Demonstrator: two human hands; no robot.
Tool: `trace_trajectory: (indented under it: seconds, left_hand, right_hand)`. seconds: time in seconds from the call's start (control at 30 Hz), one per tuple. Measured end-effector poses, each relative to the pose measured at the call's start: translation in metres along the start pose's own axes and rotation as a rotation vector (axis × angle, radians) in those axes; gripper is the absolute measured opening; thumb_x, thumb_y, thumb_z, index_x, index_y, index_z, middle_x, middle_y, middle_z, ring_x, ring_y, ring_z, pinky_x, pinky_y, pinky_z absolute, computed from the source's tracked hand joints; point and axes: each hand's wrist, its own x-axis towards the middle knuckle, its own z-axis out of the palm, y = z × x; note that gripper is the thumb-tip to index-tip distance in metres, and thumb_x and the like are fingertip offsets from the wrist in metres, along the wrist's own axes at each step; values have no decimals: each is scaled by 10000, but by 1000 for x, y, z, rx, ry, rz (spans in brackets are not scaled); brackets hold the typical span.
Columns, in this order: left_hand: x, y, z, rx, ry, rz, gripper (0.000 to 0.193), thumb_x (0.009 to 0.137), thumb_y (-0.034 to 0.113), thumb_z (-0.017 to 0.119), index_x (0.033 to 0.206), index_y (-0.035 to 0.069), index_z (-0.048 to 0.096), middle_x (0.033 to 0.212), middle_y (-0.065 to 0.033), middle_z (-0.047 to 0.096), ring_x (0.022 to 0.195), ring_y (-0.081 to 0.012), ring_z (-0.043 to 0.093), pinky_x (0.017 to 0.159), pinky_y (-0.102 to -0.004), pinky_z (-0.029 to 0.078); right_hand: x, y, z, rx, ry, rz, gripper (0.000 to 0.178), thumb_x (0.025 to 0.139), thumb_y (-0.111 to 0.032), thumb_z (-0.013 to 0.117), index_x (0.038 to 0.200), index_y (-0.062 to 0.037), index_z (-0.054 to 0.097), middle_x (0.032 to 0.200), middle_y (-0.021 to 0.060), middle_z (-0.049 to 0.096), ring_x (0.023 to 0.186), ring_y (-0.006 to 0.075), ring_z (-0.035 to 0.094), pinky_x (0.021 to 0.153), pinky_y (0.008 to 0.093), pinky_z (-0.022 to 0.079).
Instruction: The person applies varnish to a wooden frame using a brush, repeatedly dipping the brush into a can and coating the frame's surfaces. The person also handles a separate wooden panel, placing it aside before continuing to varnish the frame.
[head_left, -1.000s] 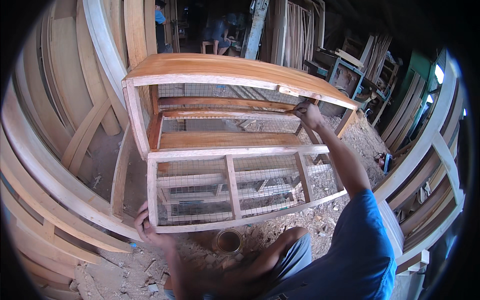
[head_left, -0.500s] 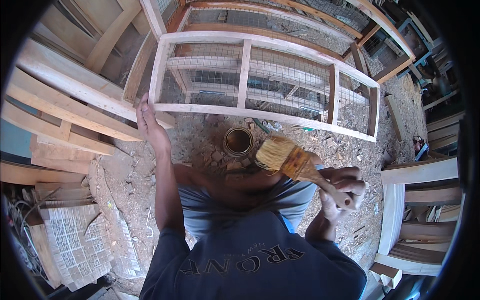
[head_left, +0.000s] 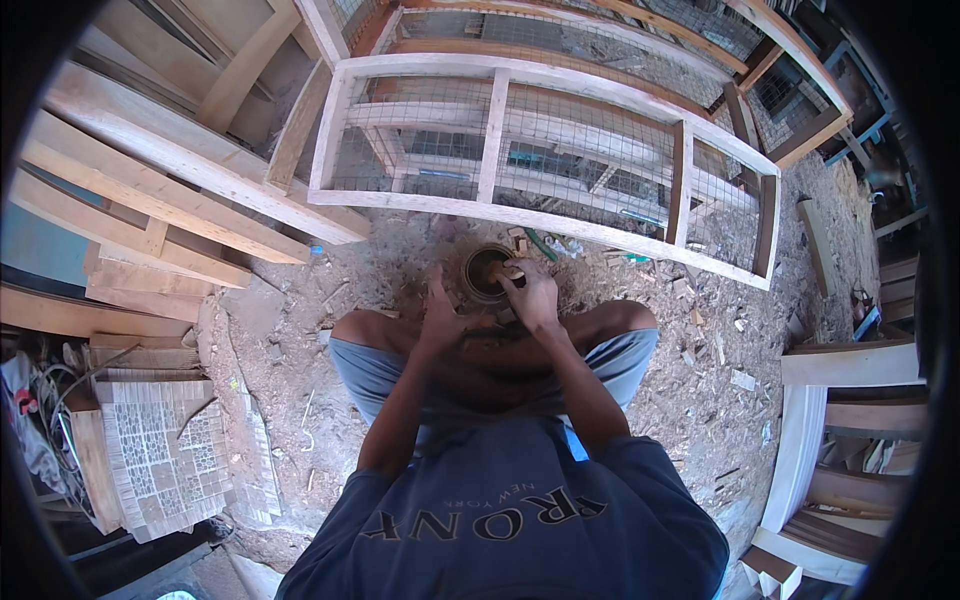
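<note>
An open round tin (head_left: 473, 262) stands on the littered ground in front of my crossed legs, its inside dark. My right hand (head_left: 535, 295) is closed round the handle of a wide paintbrush (head_left: 512, 273) over the tin's right side. The brush's bristles point down inside the tin and are hidden. On the tin's left, my left hand (head_left: 441, 315) has its thumb and fingers apart and holds nothing; whether it touches the tin I cannot tell. Just beyond stands a pale wooden frame (head_left: 490, 140) with wire mesh, touched by neither hand.
Long planks and wooden frames (head_left: 190, 215) lean at the left. A stack of patterned sheets (head_left: 160, 450) lies at the lower left. More timber (head_left: 850, 365) is piled at the right. Wood shavings and offcuts (head_left: 690, 330) cover the ground around my legs.
My right hand has brought the paintbrush from the right down into the tin. My left hand has let go of the wooden frame's near left corner and come down beside the tin.
</note>
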Motion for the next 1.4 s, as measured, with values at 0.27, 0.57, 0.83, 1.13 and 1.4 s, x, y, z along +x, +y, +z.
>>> trace_trajectory:
  seconds: [0.27, 0.57, 0.83, 1.13, 1.4]
  left_hand:
    - [14, -1, 38, -162, 54, 130, 1329, 614, 327, 962, 1501, -92, 64, 1406, -273, 455, 1326, -381, 472, 1127, -451, 369]
    - [20, -17, 58, 0, 192, 172, 1244, 537, 316, 982, 1478, -46, 253, 1382, -272, 474, 1289, -404, 499, 1090, -489, 408]
    - [17, -6, 48, 27, 93, 2, 1253, 546, 230, 976, 1510, -32, 220, 1417, -237, 490, 1320, -342, 504, 1106, -439, 412]
    - [17, 0, 47, 30, 98, 19, 1260, 540, 270, 982, 1505, -34, 230, 1449, -258, 450, 1349, -373, 469, 1118, -455, 399]
    - [18, -1, 46, 22, 135, 85, 1259, 549, 348, 975, 1495, -47, 245, 1444, -273, 451, 1345, -386, 471, 1111, -458, 405]
  right_hand:
    - [10, 5, 22, -157, -161, 31, 297, 800, -276, 797, 1027, -121, 685, 981, 100, 736, 881, 306, 715, 772, 412, 575]
    - [-9, -4, -19, 86, -26, 68, 215, 886, -228, 738, 984, -97, 599, 886, 142, 720, 812, 373, 706, 685, 457, 568]
    - [-40, -11, -45, 139, 49, 52, 218, 869, -129, 767, 1000, -70, 604, 947, 140, 737, 873, 311, 742, 728, 385, 582]
    - [-51, -3, -55, 198, 84, 94, 229, 867, -138, 773, 1003, -100, 593, 903, 146, 723, 827, 339, 735, 679, 388, 577]
    - [-57, -6, -61, 111, 52, 139, 211, 870, -63, 763, 981, -57, 584, 998, 135, 753, 917, 218, 748, 767, 318, 590]
